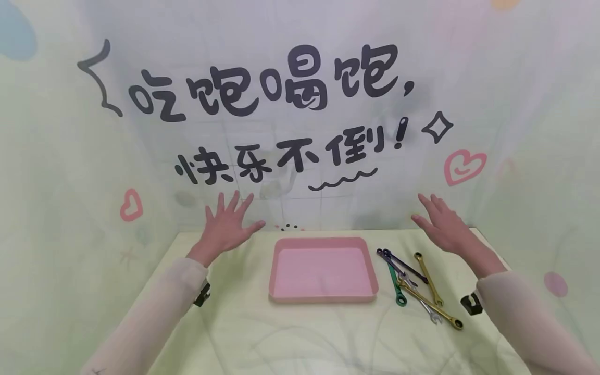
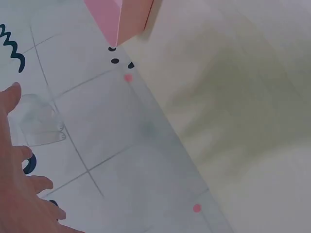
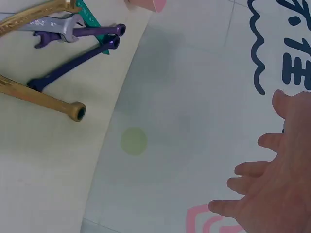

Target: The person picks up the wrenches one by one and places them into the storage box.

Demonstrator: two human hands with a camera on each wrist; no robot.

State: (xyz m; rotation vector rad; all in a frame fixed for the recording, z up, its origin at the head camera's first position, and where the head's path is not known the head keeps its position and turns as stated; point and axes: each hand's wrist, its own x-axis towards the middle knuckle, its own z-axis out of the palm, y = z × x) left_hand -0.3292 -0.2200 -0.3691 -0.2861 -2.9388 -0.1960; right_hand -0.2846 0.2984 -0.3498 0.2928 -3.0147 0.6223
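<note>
Desk (image 1: 323, 333) set with tray (image 1: 323, 271), wrenches (image 1: 417, 294); left hand (image 1: 226, 228), right hand (image 1: 445, 229) held spread; work seemingly unstarted, downward reach probably needed.

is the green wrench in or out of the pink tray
Out: the green wrench lies on the table, right of the pink tray.

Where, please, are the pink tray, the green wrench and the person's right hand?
Pink tray (image 1: 323, 273): head view, on its bare floor.
Green wrench (image 1: 393, 276): head view, on its shaft.
Right hand (image 1: 442, 227): head view, on the back of the hand.
</note>
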